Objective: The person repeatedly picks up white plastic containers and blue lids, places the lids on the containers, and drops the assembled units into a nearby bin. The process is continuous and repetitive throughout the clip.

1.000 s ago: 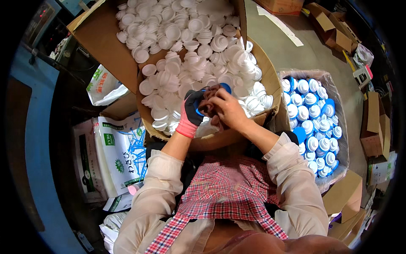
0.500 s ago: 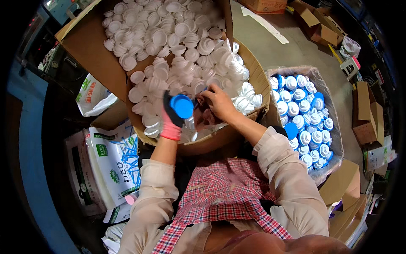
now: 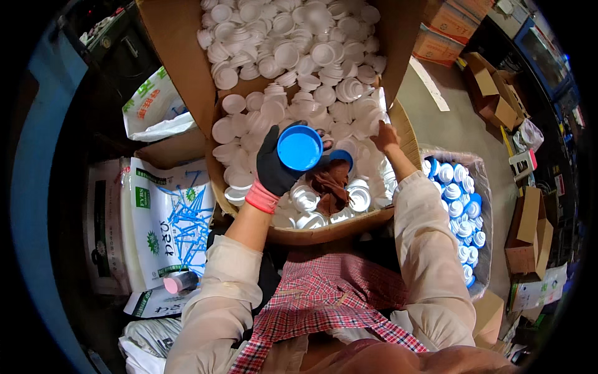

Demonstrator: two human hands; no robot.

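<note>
My left hand [image 3: 278,163], in a black glove with a pink cuff, is closed around a round blue cap [image 3: 299,148], its hollow side facing up. Just right of it, a crumpled brown cloth [image 3: 331,187] lies over white ribbed caps [image 3: 360,195]. A second blue cap [image 3: 342,159] shows partly behind the cloth. My bare right hand [image 3: 387,138] is at the right side of the big carton [image 3: 299,235], among white caps by its wall. Its fingers are bent and partly hidden, and what they grip I cannot make out.
A lined box [image 3: 483,187] of blue-and-white caps stands to my right. At my left lies a printed white bag [image 3: 156,218] with thin blue sticks [image 3: 190,215] on it. A tilted carton [image 3: 177,56] of white caps opens into the big one. Cardboard boxes [image 3: 526,234] stand farther right.
My right hand has left the brown cloth and moved right to the carton's side. My left hand still holds the blue cap. The whole view has shifted.
</note>
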